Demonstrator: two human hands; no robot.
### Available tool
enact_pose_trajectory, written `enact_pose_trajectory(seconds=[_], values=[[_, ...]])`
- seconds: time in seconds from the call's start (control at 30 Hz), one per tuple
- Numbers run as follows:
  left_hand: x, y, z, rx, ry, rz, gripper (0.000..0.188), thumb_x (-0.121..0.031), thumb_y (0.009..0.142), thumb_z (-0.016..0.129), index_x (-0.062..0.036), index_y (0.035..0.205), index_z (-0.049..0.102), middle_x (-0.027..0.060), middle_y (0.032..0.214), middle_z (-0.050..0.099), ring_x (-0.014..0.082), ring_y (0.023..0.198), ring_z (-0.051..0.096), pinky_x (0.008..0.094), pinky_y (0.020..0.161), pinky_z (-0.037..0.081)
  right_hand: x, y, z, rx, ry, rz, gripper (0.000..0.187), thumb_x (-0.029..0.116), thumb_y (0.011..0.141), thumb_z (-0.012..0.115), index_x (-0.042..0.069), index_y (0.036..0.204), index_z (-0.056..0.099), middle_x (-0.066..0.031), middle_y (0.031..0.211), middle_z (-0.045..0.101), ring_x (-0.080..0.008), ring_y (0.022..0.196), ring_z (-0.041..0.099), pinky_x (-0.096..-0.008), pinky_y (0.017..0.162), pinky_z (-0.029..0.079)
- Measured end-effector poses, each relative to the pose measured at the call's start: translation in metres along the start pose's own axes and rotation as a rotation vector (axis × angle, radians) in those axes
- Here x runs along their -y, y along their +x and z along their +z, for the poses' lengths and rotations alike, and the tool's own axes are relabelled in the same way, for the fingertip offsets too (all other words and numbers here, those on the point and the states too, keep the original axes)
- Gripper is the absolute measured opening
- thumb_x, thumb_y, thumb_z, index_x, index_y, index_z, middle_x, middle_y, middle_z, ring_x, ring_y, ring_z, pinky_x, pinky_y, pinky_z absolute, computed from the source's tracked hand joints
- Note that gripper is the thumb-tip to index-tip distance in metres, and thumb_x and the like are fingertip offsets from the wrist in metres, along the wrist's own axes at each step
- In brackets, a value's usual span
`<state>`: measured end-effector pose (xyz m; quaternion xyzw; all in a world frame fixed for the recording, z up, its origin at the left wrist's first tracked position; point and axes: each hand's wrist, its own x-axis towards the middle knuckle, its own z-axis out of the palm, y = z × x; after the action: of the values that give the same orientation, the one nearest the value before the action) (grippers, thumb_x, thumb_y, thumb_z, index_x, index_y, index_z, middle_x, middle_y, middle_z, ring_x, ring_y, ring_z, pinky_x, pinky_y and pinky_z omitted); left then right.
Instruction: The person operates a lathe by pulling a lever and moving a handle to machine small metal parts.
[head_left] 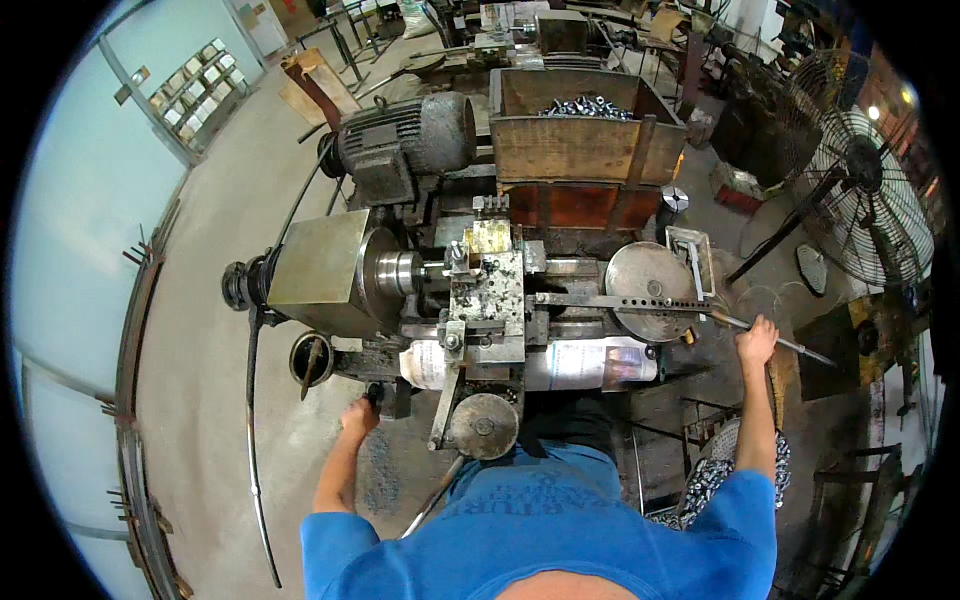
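A grimy metalworking lathe [470, 290] fills the middle of the view, its headstock at nine o'clock and a round tailstock plate [650, 280] at three. The person's blue shirt [560, 530] hides the machine's near base at six o'clock, and a sheet of printed paper [585, 362] covers the front of the bed. Bare concrete floor [210, 330] lies open from seven round to eleven o'clock, edged by a curved metal rail [135, 420] against the pale wall.

Behind the lathe at twelve o'clock stands a rusty steel bin [580, 140]; only the top of its heap of shiny small parts [588, 106] shows above the rim. A grey electric motor [405, 138] sits at eleven. A large pedestal fan [870, 195] at two o'clock is bent by the lens and partly cut by the dark rim, with crowded clutter beneath it.

The right hand [757, 342], at three o'clock, is clamped around a long steel lever bar [640, 303] that runs across from the cross-slide; the bar's tip juts past the fist. The left hand [360, 415], at seven o'clock, is wrapped on a dark handle [377, 396] low on the lathe's front, mostly hidden by the fingers. A basket of small metal pieces [712, 475] shows beside the right elbow, half covered by the arm.
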<state>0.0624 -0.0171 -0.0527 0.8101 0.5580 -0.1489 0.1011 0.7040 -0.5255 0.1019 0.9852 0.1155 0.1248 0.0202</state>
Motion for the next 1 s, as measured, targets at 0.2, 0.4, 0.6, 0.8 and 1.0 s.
enact_pose_trajectory(seconds=[0.2, 0.4, 0.6, 0.8, 1.0], values=[[-0.001, -0.011, 0.0, -0.031, -0.215, -0.012, 0.038, -0.035, 0.076, 0.061, -0.0051, 0.099, 0.059, 0.0182, 0.089, 0.063, 0.034, 0.083, 0.062, 0.0424, 0.071, 0.049, 0.044, -0.034, -0.049, -0.116, 0.474, -0.209, 0.056, 0.012, 0.059, 0.058, 0.001, 0.114, 0.053, -0.0196, 0.121, 0.049, -0.0337, 0.118, 0.041, -0.04, 0.099, 0.034], [0.019, -0.022, -0.052, 0.239, -0.471, -0.001, 0.048, -0.031, 0.076, 0.065, -0.0001, 0.112, 0.055, 0.0174, 0.078, 0.064, 0.0223, 0.06, 0.063, 0.0349, 0.062, 0.049, 0.234, -0.075, -0.177, -0.059, 1.026, -0.874, 0.046, 0.017, 0.054, 0.066, 0.003, 0.098, 0.061, -0.0161, 0.097, 0.06, -0.0312, 0.094, 0.055, -0.0371, 0.082, 0.045], [0.065, -0.097, -0.23, -0.422, -0.821, 0.097, 0.029, -0.013, 0.084, 0.055, 0.0004, 0.11, 0.057, 0.0092, 0.077, 0.063, 0.0144, 0.063, 0.059, 0.0278, 0.059, 0.048, 0.421, -0.127, -0.222, -0.141, 0.698, -1.474, 0.029, 0.017, 0.054, 0.062, 0.002, 0.078, 0.064, -0.0133, 0.092, 0.06, -0.0295, 0.086, 0.053, -0.0383, 0.077, 0.043], [0.156, -0.125, -0.17, -0.779, -0.236, -0.397, 0.041, -0.04, 0.08, 0.058, -0.0029, 0.097, 0.061, 0.0186, 0.076, 0.063, 0.0348, 0.07, 0.061, 0.0422, 0.062, 0.046, 0.483, -0.144, -0.214, 0.044, 0.18, -1.5, 0.017, 0.022, 0.055, 0.065, 0.012, 0.069, 0.067, -0.0089, 0.077, 0.063, -0.0243, 0.084, 0.056, -0.0337, 0.075, 0.041], [0.033, -0.171, -0.181, -0.651, -0.275, -0.473, 0.042, -0.041, 0.071, 0.067, -0.0019, 0.08, 0.057, 0.0198, 0.076, 0.061, 0.0372, 0.074, 0.06, 0.0437, 0.066, 0.046, 0.481, -0.146, -0.202, 0.015, 0.285, -1.513, 0.018, 0.019, 0.056, 0.063, 0.006, 0.068, 0.066, -0.0141, 0.077, 0.062, -0.0299, 0.084, 0.055, -0.0374, 0.079, 0.041]])
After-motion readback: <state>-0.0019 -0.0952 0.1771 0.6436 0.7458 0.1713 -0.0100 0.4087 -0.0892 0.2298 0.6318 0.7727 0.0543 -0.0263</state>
